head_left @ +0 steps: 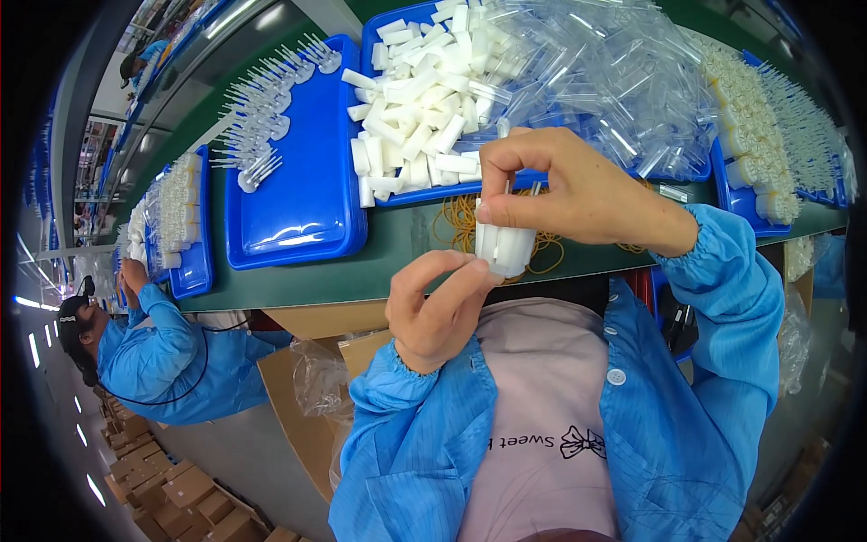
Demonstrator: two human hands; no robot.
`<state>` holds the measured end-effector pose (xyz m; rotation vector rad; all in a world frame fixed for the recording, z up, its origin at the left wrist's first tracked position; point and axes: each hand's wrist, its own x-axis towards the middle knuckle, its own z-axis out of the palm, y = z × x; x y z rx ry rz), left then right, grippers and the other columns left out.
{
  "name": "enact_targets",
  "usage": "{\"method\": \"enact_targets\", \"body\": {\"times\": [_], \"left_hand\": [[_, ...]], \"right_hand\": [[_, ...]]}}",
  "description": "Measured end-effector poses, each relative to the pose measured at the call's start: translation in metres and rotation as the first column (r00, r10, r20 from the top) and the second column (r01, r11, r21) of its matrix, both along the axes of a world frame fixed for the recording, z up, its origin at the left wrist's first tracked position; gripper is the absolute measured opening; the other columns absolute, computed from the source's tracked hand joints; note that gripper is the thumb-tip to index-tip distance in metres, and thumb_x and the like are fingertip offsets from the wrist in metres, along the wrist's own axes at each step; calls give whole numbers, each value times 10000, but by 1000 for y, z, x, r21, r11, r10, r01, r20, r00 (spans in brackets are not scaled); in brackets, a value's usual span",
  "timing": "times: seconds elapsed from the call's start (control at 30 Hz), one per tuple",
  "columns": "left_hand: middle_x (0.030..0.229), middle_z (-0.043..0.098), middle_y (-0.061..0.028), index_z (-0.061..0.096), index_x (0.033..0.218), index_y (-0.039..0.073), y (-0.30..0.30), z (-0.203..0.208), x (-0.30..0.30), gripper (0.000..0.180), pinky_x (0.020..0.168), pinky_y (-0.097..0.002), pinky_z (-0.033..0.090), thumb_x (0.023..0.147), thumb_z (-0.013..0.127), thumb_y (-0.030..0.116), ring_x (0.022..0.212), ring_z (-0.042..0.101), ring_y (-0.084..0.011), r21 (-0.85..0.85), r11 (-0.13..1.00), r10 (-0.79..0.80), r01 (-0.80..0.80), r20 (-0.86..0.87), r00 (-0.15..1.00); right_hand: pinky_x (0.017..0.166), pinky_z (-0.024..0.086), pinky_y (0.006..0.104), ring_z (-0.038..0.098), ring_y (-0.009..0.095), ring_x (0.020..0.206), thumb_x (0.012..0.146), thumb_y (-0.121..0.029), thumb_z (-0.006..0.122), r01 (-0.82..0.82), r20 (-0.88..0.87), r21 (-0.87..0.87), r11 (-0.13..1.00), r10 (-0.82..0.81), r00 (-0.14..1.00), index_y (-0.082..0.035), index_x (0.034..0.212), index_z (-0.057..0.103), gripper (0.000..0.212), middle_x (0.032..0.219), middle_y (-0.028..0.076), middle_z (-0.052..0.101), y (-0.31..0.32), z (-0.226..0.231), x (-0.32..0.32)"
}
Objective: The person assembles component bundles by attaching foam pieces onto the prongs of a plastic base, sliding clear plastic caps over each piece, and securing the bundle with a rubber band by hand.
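In front of my chest, above the table's near edge, is a small bundle of white and clear plastic pieces (506, 248), with thin clear stems sticking up from it. My right hand (564, 185) comes over from the right, thumb and forefinger pinched at the bundle's upper left side. My left hand (435, 305) is at its lower left, the fingers bent and the tips pressed against the bundle's lower edge. Exactly how the pieces fit together is hidden by the fingers. Tan rubber bands (546, 253) lie on the table behind the bundle.
A blue tray (397, 197) holds white blocks (420, 99) and clear plastic tubes (614, 81). Left of it, another blue tray (293, 226) carries stemmed clear pieces (257, 117). Banded bundles (750, 135) fill a tray at right. A co-worker (172, 352) sits left; an open carton (298, 415) stands below.
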<state>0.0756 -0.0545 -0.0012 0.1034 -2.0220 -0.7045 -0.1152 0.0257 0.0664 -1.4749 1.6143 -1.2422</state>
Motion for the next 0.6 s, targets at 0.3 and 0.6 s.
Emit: {"method": "enact_targets", "body": {"times": [0.3, 0.6], "left_hand": [[1304, 456, -139, 184, 1444, 18, -2, 6, -17, 1062, 901, -360, 484, 626, 855, 110, 1132, 532, -247, 781, 562, -483, 272, 43, 875], [1231, 509, -120, 259, 1411, -36, -20, 5, -13, 758, 818, -329, 515, 860, 652, 306, 1044, 570, -225, 952, 108, -489, 286, -200, 849]], "right_hand": [[688, 443, 366, 570, 260, 775, 788, -217, 635, -39, -381, -84, 996, 4, 925, -61, 789, 617, 158, 724, 71, 613, 8, 0, 17], [734, 403, 362, 536, 232, 849, 732, -125, 648, 126, -815, -189, 974, -228, 534, -85, 794, 612, 82, 825, 69, 553, -6, -41, -47]]}}
